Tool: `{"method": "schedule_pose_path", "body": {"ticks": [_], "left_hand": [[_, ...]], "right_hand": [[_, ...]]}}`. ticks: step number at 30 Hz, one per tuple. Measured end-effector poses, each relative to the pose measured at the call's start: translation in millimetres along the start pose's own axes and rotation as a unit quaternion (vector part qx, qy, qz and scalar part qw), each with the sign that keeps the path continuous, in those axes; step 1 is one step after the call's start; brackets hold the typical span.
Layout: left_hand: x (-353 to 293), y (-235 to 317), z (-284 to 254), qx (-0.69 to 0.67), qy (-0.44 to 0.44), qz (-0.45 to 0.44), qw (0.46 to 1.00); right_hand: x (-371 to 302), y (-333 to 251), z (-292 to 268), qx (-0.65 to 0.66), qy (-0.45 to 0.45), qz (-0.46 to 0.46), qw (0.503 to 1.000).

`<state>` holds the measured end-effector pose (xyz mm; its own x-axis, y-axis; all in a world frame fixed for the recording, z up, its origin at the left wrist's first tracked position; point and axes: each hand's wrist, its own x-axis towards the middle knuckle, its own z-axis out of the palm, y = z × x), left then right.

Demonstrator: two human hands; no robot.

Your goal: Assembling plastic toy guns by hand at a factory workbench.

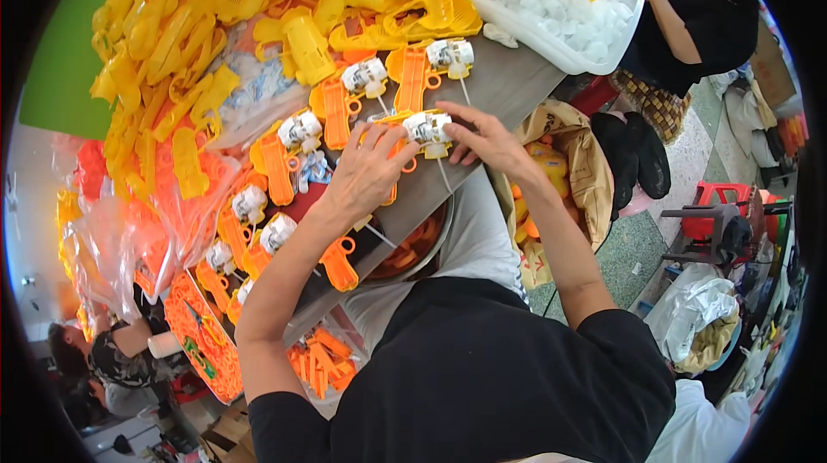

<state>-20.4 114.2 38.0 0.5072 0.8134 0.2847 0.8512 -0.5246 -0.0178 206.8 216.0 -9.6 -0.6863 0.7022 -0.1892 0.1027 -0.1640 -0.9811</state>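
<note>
Both of the person's hands meet over one orange toy part (398, 153) lying on the grey table (508, 84), and that part serves as the landmark here. The left hand (366, 172) lies flat across its orange body with the fingers spread and pressing down. The right hand (487, 140) comes in from the other side, its fingertips pinching the white spool piece (428, 129) that sits on the part's upper end; a thin white string (443, 174) trails from there toward the person. Beyond the part, farther from the person, more orange parts with white spools (366, 77) lie in a loose row, and the row runs on to the left of it as well, down toward the table's near edge. Farther back rises a big heap of yellow plastic pieces (215, 24). To the right of that heap, well apart from the landmark part, stands a white tray of white spools (551, 6), with another person's arm (668, 19) just past it.
</note>
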Motion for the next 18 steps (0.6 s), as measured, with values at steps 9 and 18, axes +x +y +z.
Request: {"method": "schedule_pose_path", "body": {"ticks": [9, 18], "left_hand": [[9, 0, 5, 0.092, -0.074, 0.002, 0.993], [-15, 31, 0, -0.051, -0.049, -0.099, 0.993]], "right_hand": [[-3, -2, 4, -0.028, 0.04, -0.031, 0.998], [75, -75, -31, -0.521, 0.347, -0.204, 0.753]]}}
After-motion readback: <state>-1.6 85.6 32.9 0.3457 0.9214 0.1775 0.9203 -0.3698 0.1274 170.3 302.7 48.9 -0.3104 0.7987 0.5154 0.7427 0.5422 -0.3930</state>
